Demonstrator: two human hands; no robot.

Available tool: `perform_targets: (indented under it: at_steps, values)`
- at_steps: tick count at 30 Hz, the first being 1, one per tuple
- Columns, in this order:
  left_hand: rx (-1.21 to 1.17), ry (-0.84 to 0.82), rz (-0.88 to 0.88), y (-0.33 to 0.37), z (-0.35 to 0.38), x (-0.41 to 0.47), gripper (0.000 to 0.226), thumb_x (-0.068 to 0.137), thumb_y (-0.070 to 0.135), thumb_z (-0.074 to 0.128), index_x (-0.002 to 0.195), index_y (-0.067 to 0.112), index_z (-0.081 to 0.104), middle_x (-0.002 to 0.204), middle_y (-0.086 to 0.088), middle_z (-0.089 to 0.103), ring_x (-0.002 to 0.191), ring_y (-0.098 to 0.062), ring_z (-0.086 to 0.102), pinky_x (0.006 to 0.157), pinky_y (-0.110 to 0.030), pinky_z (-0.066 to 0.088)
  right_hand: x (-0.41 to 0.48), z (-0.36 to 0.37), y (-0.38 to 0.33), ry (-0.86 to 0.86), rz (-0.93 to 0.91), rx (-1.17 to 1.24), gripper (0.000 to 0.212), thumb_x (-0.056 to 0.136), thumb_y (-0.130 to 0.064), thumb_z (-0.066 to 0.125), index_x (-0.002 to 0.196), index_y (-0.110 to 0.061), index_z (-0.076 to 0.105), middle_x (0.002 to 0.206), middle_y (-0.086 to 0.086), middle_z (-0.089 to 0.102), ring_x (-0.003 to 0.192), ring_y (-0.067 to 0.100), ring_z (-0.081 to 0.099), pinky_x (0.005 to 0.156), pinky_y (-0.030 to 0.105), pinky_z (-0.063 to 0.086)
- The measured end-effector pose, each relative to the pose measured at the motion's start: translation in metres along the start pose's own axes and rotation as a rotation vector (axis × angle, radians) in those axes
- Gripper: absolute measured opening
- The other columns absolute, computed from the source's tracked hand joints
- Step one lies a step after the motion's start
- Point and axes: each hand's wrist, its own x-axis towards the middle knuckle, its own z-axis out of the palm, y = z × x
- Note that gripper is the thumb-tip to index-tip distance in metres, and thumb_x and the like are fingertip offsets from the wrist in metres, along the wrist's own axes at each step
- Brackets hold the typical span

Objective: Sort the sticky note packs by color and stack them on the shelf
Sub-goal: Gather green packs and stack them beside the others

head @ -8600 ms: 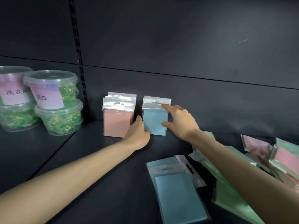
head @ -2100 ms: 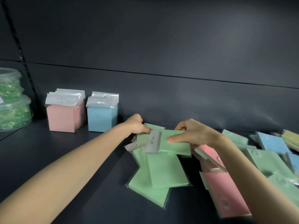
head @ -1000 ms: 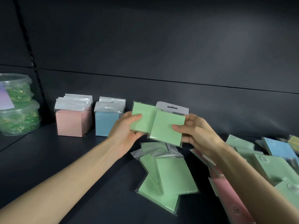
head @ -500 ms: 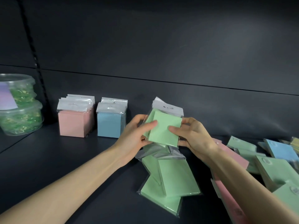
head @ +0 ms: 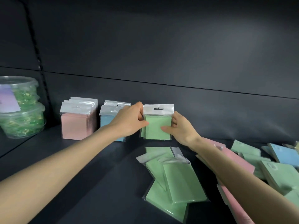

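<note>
Upright, green packs (head: 157, 129) pinched at both side edges — left hand (head: 129, 122), right hand (head: 180, 129) — blue stack (head: 106, 121) just beside.

A shop: dark metal shelf (head: 97, 175) with slotted upright (head: 39, 62), hang-tab packs (head: 76, 125) (all sealed) and labelled tubs (head: 21, 122).

Both bare arms reach forward, forearms converging. The left hand (head: 127, 122) and the right hand (head: 180, 129) meet at the upright green packs (head: 156, 126) - each pinching one side, thumb in front, fingers curled behind.
</note>
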Motion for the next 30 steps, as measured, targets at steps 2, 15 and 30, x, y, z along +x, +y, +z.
perform_targets:
  at_steps: [2,15,30]
  values:
    - [0.079,-0.004,0.025,-0.003,-0.003,0.009,0.021,0.084,0.016,0.064,0.097,0.016,0.047,0.082,0.0,0.068,0.09,-0.02,0.054,0.076,-0.036,0.046,0.01,0.006,0.003,-0.028,0.023,-0.056,0.043,0.079,-0.021,0.068,0.119,-0.017,0.052,0.108,0.002,0.067,0.099,0.023,0.064,0.091,0.045,0.051]
    - [0.606,-0.053,0.248,-0.018,0.001,0.045,0.035,0.085,0.037,0.063,0.113,0.017,0.054,0.109,0.001,0.058,0.106,-0.022,0.048,0.087,-0.033,0.029,0.021,0.017,0.008,-0.006,0.136,-0.18,0.048,0.076,-0.006,0.07,0.115,-0.01,0.043,0.09,-0.003,0.056,0.082,0.016,0.057,0.062,0.015,0.044]
    - [0.596,0.017,0.34,-0.032,0.007,0.056,0.024,0.085,0.032,0.063,0.104,0.019,0.053,0.101,0.005,0.057,0.099,-0.017,0.046,0.086,-0.031,0.023,0.029,0.028,0.011,0.057,0.08,-0.284,0.04,0.078,-0.009,0.069,0.103,-0.02,0.039,0.082,-0.005,0.06,0.085,0.022,0.061,0.082,0.039,0.051]
